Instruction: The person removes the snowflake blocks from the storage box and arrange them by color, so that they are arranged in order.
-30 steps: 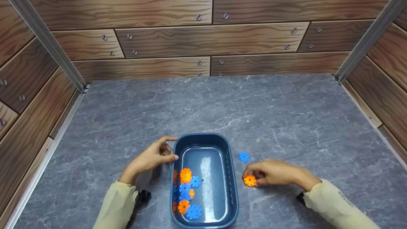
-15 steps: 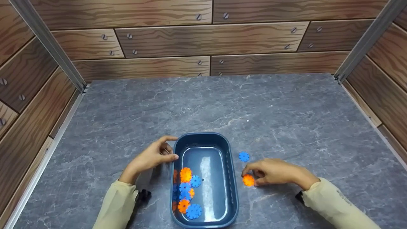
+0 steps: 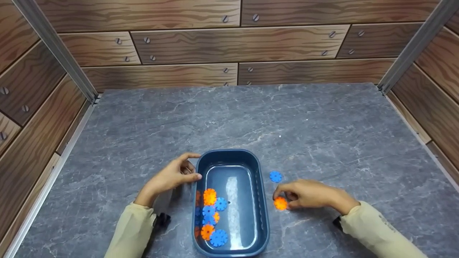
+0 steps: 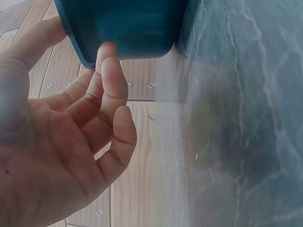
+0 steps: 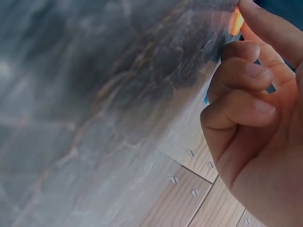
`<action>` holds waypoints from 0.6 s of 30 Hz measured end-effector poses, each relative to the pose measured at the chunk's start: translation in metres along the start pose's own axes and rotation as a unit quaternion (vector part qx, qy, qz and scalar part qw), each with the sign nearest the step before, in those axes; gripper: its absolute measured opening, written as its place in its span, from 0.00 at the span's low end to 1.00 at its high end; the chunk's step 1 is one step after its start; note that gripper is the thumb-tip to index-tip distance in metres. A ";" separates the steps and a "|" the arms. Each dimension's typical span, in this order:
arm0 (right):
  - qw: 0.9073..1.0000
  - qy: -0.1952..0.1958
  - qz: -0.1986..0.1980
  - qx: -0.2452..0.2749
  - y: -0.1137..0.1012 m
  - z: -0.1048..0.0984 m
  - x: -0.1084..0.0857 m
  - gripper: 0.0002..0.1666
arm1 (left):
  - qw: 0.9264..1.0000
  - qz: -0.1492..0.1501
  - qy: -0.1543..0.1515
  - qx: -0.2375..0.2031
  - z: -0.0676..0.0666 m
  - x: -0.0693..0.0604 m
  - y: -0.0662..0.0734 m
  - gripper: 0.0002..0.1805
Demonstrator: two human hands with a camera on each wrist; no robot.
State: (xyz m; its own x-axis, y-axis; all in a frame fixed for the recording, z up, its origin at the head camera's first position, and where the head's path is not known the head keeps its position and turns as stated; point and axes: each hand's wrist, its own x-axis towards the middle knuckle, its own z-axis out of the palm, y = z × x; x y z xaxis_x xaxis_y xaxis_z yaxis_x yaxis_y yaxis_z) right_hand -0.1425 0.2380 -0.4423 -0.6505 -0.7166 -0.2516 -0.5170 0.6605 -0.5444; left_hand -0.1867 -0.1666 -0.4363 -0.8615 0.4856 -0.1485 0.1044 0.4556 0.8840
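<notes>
My left hand (image 3: 174, 176) grips the left wall of a dark blue tray (image 3: 263, 215), thumb over the rim; in the left wrist view the fingers of this hand (image 4: 71, 123) bend against the tray's outside (image 4: 137, 33). Right of the tray, my right hand (image 3: 308, 193) pinches an orange notched disc (image 3: 280, 203) between thumb and forefinger, just over the table. The right wrist view shows the hand (image 5: 265, 109) with its other fingers curled and only an edge of the orange disc (image 5: 237, 22). A blue disc (image 3: 275, 176) lies flat beyond it.
Several orange and blue discs, among them a blue one (image 3: 218, 238), lie along the left side inside the tray. Wood-patterned panels (image 3: 186, 46) and grey metal posts (image 3: 57, 53) border the grey marbled table (image 3: 229, 114).
My right hand has shifted very slightly left with the orange disc. The left hand and the tray have stayed in place.
</notes>
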 end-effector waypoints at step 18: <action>0.999 0.014 -0.002 0.036 -0.001 -0.009 -0.008 0.20 | 1.000 0.022 0.000 0.010 -0.001 0.000 -0.001 0.35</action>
State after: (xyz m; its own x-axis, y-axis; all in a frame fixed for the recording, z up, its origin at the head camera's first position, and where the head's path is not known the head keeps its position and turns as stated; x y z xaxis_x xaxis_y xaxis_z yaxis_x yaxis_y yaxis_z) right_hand -0.1415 0.2445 -0.4325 -0.6649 -0.7115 -0.2273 -0.4787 0.6395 -0.6015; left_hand -0.1869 -0.1678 -0.4370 -0.8552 0.5066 -0.1092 0.1530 0.4483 0.8807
